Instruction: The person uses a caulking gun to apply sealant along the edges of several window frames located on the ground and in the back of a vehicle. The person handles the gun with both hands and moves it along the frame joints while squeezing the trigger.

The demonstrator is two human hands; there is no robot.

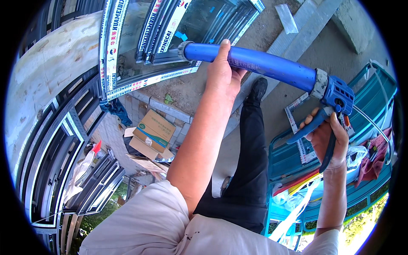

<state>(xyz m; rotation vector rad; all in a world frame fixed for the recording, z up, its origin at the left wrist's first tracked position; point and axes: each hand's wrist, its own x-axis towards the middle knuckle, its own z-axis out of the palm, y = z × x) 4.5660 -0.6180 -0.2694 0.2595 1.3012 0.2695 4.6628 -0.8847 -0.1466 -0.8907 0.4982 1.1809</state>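
Long blue caulking gun (263, 63) held level at chest height, nozzle end against the window frame (140, 80). Left hand (225, 72) wraps the barrel near its front, fingers closed around it; right hand (329, 136) is clamped on the trigger handle at the rear. Judgement: the tube is rigid, smooth, likely front-heavy when full, so a two-point grip suits it. Nozzle tip hidden behind the grey collar; whether sealant flows cannot be told. Teal crate (374, 102) contents unclear; picture edges strongly bent.
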